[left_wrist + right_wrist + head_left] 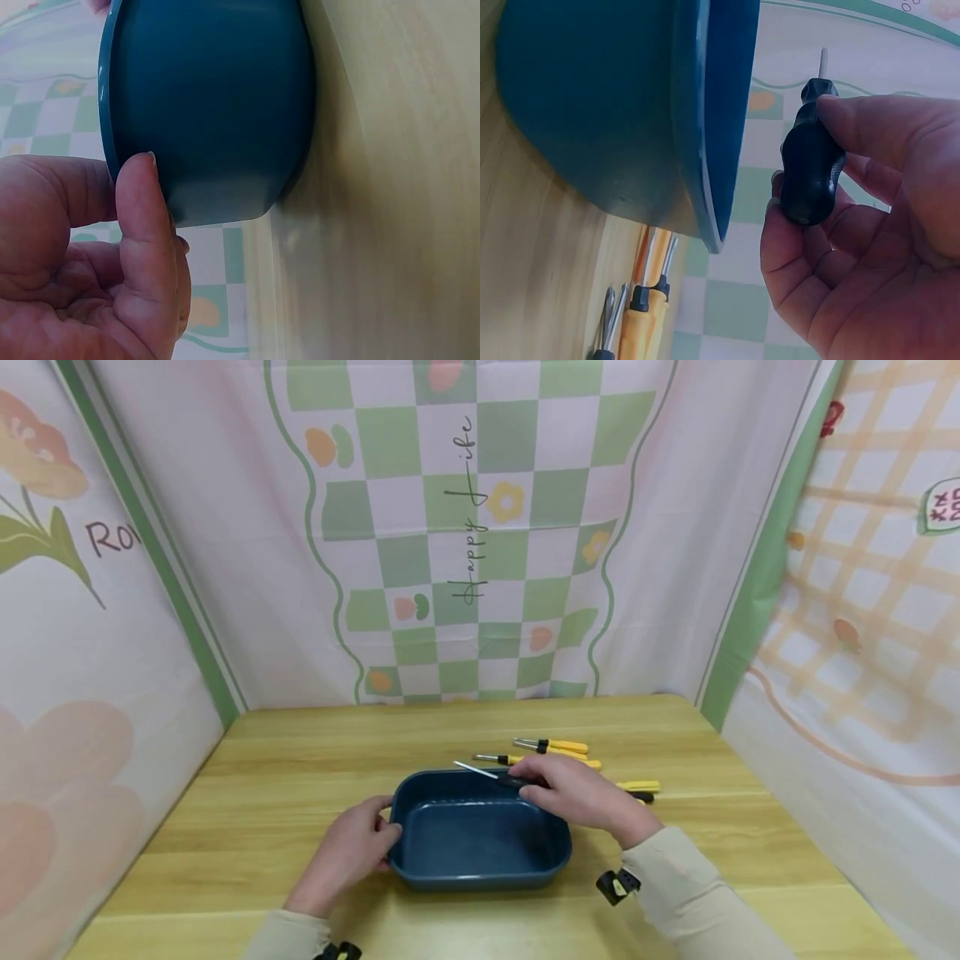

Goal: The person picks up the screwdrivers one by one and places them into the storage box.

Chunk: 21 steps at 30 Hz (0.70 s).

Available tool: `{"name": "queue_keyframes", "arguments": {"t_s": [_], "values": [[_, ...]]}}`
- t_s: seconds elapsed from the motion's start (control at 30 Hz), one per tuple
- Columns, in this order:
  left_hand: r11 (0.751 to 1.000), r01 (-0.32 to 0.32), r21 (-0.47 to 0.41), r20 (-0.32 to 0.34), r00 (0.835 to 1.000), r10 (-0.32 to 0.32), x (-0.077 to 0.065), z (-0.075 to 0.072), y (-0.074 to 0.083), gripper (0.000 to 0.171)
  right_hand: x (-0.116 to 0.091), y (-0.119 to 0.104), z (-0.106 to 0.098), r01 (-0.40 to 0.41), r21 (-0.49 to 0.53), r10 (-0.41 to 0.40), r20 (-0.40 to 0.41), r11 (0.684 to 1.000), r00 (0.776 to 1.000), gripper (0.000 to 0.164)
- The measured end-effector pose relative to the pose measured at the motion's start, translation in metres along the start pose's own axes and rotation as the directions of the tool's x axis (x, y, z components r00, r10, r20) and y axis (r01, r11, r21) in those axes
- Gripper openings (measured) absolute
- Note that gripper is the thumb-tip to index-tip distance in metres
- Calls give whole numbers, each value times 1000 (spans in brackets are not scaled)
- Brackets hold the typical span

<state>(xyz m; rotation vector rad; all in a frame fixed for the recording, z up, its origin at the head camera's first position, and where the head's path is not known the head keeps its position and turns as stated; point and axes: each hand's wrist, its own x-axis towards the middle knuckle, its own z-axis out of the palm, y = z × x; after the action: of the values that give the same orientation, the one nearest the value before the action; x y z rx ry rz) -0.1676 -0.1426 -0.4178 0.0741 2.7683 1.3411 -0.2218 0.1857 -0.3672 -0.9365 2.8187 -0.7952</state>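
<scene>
The right hand [576, 791] pinches one black-handled screwdriver [512, 781] in its grip; the left hand [352, 843], one blue tray [472, 845].

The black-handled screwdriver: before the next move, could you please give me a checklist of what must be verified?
1. Grip: ok; the right hand holds the black-handled screwdriver by its handle.
2. Steadying: ok; the left hand pinches the rim of the blue dish.
3. Screwdriver above the rim: ok; the right wrist view shows a gap.
4. Space beyond the dish clear: not ok; yellow-handled screwdrivers lie there on the table.
5. Tip shape: cannot tell; too small.
</scene>
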Motion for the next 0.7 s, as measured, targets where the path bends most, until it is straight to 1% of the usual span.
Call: {"name": "queue_keyframes", "arguments": {"t_s": [0.17, 0.47, 0.7], "values": [[1000, 0, -6, 5, 1000, 0, 0, 2, 1, 52, 4, 1, 2, 25, -12, -25, 17, 1000, 1000, 27], [1000, -1, -13, 25, 1000, 2, 0, 3, 2, 55, 9, 2, 6, 14, 0, -14, 48, 1000, 999, 28], [1000, 6, -8, 36, 999, -5, -1, 4, 4, 56, 15, 2, 9, 25, 3, -25, 83, 1000, 996, 27]]}}
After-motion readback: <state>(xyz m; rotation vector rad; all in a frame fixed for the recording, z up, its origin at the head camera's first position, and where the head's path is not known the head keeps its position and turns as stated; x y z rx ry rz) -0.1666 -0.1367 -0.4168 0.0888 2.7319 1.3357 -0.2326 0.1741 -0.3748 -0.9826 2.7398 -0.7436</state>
